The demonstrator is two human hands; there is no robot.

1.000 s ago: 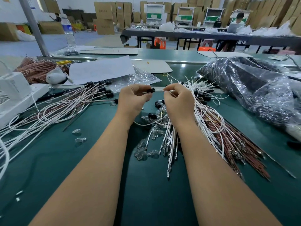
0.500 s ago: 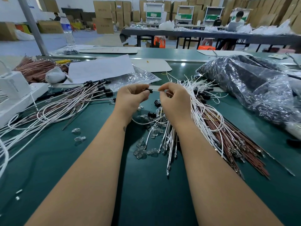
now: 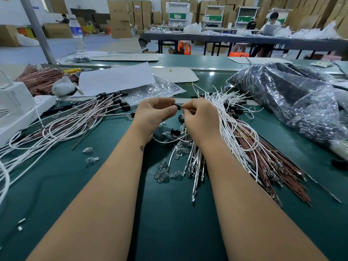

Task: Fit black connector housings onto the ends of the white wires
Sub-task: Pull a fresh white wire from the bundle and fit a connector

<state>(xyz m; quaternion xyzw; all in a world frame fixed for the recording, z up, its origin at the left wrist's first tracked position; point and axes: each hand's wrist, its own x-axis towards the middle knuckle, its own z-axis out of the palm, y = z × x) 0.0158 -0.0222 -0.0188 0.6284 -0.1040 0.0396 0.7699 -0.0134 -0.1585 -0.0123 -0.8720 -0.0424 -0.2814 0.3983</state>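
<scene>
Left hand: the left hand (image 3: 153,114) is raised over the middle of the green tabletop (image 3: 56,185), fingers curled, thumb and fingertips pinching a small black housing (image 3: 177,106).
Right hand: the right hand (image 3: 201,119) is just beside the left, fingers curled, pinching the end of a white wire (image 3: 190,109) right at the housing.
Housing and wire: they meet between the two hands; how far the wire sits in the housing cannot be told.
Loose white wires: a bundle (image 3: 231,129) lies right of the right hand, fanning toward the far edge.
Finished wires: a pile with black caps (image 3: 114,101) lies toward the left edge.
Spare housings: a few black pieces (image 3: 175,131) lie on the tabletop under the hands.
Clear bulbs: small glass pieces (image 3: 163,174) are scattered between the forearms.
Plastic bag: a dark, crinkled bag (image 3: 288,98) sits near the right edge.
</scene>
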